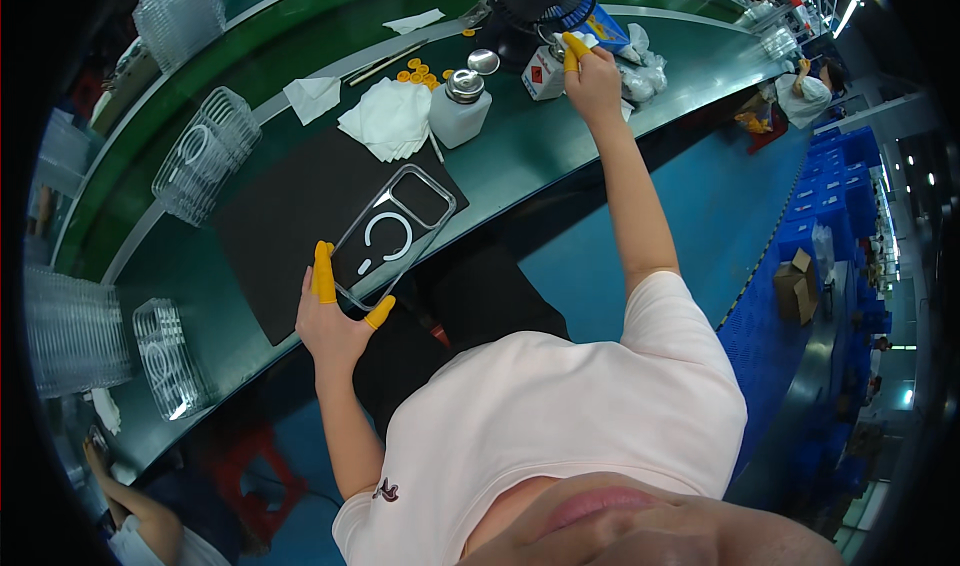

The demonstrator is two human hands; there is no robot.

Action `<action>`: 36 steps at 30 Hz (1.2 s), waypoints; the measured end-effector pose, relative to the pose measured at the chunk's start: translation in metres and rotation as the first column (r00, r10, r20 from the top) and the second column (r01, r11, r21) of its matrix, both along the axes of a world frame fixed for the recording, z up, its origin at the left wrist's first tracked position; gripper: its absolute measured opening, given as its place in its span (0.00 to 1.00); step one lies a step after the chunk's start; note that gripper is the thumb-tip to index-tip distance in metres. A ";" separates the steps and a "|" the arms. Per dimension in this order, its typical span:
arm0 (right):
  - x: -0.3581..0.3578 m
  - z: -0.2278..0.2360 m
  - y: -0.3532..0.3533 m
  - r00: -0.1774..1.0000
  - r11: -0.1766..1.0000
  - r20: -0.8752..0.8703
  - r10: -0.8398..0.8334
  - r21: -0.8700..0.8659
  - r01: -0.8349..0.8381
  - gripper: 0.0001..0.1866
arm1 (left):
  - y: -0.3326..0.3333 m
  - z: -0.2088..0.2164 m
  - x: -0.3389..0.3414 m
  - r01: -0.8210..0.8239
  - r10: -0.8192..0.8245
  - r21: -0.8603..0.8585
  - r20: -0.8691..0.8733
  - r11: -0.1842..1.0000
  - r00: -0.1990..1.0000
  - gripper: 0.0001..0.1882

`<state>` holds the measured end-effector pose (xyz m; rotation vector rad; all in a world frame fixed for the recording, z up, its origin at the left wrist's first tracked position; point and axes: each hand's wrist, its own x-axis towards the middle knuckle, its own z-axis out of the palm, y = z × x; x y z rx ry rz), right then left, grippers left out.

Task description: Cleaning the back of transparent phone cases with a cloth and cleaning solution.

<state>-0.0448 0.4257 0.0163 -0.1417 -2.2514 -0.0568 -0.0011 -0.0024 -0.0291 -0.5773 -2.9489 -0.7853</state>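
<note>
My left hand (332, 311), with yellow finger cots on the index finger and thumb, grips the near end of a clear phone case (395, 231) with a white ring mark, held over a black mat (300, 216). My right hand (590, 76) is stretched far out, also with yellow cots, its fingers touching a small white box with a red label (541, 74) beside a black desk fan (540, 1). Whether it grips the box is unclear.
A white dispenser bottle with a metal top (460, 111), a stack of white wipes (388, 118) and loose yellow cots (418, 71) lie behind the mat. Stacks of clear cases (205, 154) stand left on the green bench (540, 156). Other workers sit at far right and lower left.
</note>
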 end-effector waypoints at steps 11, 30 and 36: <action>0.051 -0.025 -0.165 0.809 0.814 0.103 0.579 -0.130 -0.566 0.06 | 0.011 0.003 0.003 0.136 -0.124 0.076 -0.147 0.988 0.981 0.46; 0.079 -0.040 -0.210 0.711 0.793 0.355 0.608 -0.226 -0.566 0.07 | 0.009 -0.010 0.003 0.105 -0.096 0.040 -0.178 0.994 0.979 0.41; 0.080 -0.053 -0.252 0.544 0.615 0.291 0.787 -0.300 -0.729 0.08 | 0.011 -0.011 -0.002 0.122 -0.123 -0.015 -0.129 0.992 0.984 0.40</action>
